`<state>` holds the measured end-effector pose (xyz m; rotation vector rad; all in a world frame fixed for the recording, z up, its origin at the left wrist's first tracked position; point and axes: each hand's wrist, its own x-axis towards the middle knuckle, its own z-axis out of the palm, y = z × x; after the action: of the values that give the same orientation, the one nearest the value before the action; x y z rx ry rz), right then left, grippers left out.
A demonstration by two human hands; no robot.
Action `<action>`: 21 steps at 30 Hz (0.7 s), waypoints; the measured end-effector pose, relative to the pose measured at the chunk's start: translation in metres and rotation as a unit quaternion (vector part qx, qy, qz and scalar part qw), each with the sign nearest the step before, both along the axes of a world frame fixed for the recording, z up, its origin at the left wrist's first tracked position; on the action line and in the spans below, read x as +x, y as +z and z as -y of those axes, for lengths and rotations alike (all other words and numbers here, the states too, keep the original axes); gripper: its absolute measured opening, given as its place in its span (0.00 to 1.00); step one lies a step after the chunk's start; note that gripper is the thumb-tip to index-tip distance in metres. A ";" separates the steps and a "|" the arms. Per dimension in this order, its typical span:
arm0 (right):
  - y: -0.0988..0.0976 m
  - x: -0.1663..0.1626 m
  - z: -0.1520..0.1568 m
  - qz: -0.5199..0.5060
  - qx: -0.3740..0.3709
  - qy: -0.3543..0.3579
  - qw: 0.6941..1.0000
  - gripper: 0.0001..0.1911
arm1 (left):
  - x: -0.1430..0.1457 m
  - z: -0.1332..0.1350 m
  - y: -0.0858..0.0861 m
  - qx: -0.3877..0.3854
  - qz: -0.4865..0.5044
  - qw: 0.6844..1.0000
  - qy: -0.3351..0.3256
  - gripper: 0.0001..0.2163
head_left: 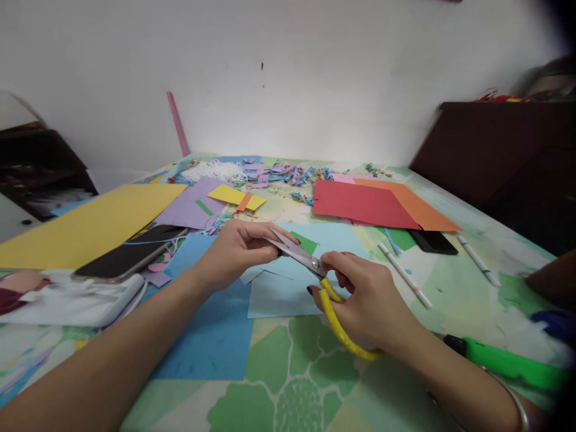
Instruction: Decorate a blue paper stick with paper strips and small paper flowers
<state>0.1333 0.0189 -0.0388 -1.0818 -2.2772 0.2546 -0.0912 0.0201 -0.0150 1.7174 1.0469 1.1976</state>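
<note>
My right hand [369, 294] grips scissors [335, 318] with yellow handles, their metal blades slightly apart and pointing left. At the blade tips is my left hand [238, 249], its fingers closed in a pinch. What they hold, if anything, is hidden behind the fingers and blades. A small green piece of paper [306, 242] shows just past the blades; whether it is held or lying down I cannot tell. Below both hands, a light blue sheet [279, 300] with thin cut pieces on it partly overlaps a darker blue sheet [216, 342].
Left are a yellow sheet [99, 222], a phone [135, 255] and a white tray-like object [108, 306]. Red [360, 201] and orange sheets [418, 207], another phone [434, 242], markers [407, 276] and a green-handled tool [508, 360] lie right. Paper scraps [270, 171] line the back.
</note>
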 end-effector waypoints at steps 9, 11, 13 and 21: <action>0.003 0.001 -0.001 0.020 0.009 -0.003 1.000 0.10 | -0.005 -0.003 -0.002 0.004 -0.023 1.000 -0.014 0.10; 0.004 0.001 -0.001 0.027 0.012 -0.005 1.000 0.09 | -0.006 -0.004 -0.003 0.006 -0.028 1.000 -0.009 0.10; 0.005 0.001 0.000 0.031 0.014 -0.008 0.999 0.10 | -0.007 -0.005 -0.004 0.005 -0.022 1.000 -0.006 0.10; 0.007 0.003 0.000 0.050 0.011 -0.014 0.999 0.09 | -0.007 -0.006 -0.005 -0.004 -0.026 1.000 -0.003 0.08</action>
<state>0.1359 0.0193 -0.0320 -1.1368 -2.3454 0.1662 -0.0982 0.0260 -0.0195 1.7534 1.0744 1.1490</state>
